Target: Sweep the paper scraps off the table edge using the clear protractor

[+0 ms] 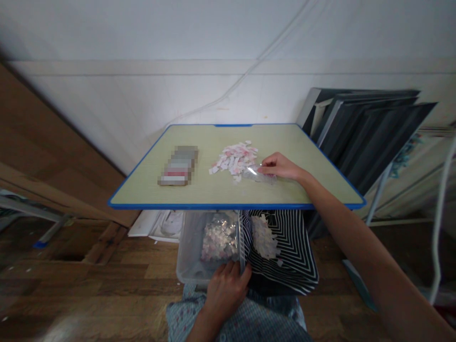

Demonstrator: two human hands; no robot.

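On the table, my right hand [281, 166] is closed in a pinch on a clear plastic bag [254, 173]. The bag lies against the near right side of a heap of small white and pink paper pieces [237, 156]. Below the table edge, my left hand [228, 287] grips the near right corner of a translucent plastic bin [190, 266], fingers over the rim. Inside that bin are shiny clear bags filled with small pale pieces [219, 240]. Beside it, a black-and-white striped box [295, 261] holds more loose pale pieces [264, 240].
The pale green table [199, 195] has a blue edge. A pixelated, phone-shaped object [178, 166] lies on its left. Dark flat panels [366, 128] lean on the wall at right; a brown cardboard sheet [53, 128] stands left. White papers [156, 225] lie under the table.
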